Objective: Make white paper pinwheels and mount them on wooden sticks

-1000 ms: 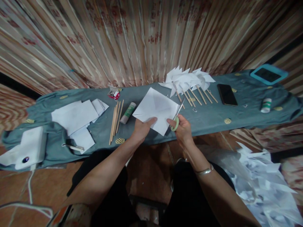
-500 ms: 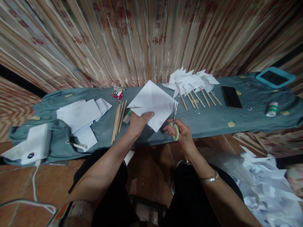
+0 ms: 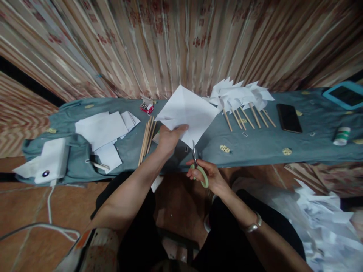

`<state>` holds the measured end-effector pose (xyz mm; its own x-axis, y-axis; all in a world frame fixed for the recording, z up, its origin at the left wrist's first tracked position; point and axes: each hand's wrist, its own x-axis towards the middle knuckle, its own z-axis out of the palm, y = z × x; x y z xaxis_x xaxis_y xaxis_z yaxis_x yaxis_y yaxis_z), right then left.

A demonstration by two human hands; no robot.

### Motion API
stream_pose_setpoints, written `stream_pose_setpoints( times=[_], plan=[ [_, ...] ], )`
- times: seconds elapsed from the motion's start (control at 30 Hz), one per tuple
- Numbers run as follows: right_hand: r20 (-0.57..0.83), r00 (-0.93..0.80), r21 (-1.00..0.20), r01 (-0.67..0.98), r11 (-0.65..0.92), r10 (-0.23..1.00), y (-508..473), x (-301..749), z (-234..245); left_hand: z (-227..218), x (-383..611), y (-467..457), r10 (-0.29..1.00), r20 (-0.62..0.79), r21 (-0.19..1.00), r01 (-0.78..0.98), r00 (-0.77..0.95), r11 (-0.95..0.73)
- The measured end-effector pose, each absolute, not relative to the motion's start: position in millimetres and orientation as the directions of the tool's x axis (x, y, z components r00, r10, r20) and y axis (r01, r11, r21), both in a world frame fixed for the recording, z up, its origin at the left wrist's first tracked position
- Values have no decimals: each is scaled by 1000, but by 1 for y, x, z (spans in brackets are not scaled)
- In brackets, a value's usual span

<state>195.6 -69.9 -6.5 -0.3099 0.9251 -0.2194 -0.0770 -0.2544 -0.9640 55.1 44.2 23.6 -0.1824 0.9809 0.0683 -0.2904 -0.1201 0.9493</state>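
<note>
A white square of paper with fold creases is held up like a diamond, and a slit shows at its left corner. My left hand pinches it near the lower left edge, thumb on top. Green-handled scissors are in my right hand, fingers through the loops. Their blades point up at the paper's bottom corner; whether they are closed on it I cannot tell. Just left of my left hand lie several thin wooden sticks. Paper pinwheels on sticks lie to the right of the paper.
White paper sheets lie on the green cloth at left, near a white device with a cable. A small red box stands behind the sticks. Rightward are a phone, a green-white roll and a blue-framed tablet. Pinwheels fill a bag below.
The scissors have moved from the paper's right corner down and left to its bottom corner. My left hand still holds the paper. The whole view has shifted slightly.
</note>
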Motion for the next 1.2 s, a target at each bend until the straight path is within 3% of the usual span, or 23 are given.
stream_pose_setpoints(
  times=[0.4, 1.2],
  plan=[
    [-199, -289, -964, -112, -240, 936, -67, 197, 0, 17, 57, 44, 978, 83, 980, -160, -190, -114],
    [-208, -229, -964, -119, -239, 951, -67, 194, -1, 18, 58, 40, 984, 71, 977, -186, -163, -101]
  ],
)
